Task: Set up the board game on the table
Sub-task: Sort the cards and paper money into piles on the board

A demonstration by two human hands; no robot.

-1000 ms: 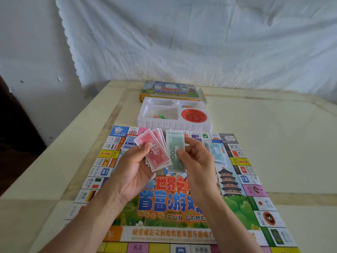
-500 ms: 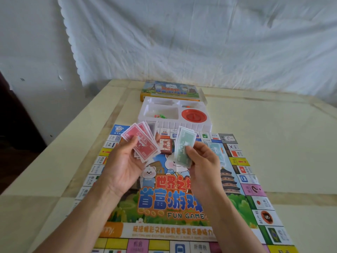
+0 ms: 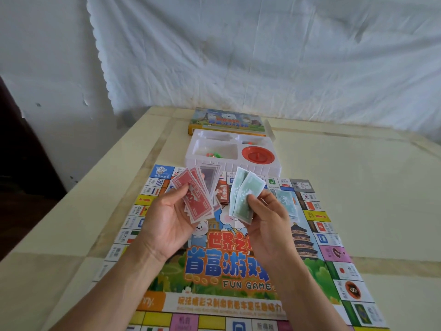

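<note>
The colourful game board (image 3: 238, 266) lies flat on the table in front of me. My left hand (image 3: 167, 220) holds a fan of red play-money notes (image 3: 196, 197) above the board's far left part. My right hand (image 3: 267, 220) pinches a few green notes (image 3: 244, 195) just to the right, a small gap between the two bundles. A light blue note (image 3: 285, 203) and a small brown card stack (image 3: 223, 194) lie on the board beyond my hands.
A white plastic insert tray (image 3: 229, 163) stands at the board's far edge, with a red spinner dish (image 3: 257, 154) and small green and orange pieces (image 3: 212, 155) inside. Behind it lies the game box (image 3: 226, 123). A white sheet hangs on the wall behind the beige table (image 3: 358, 187).
My right hand pulled the green notes out of the red fan and moved right. The two bundles are now apart, and the green notes have fanned slightly.
</note>
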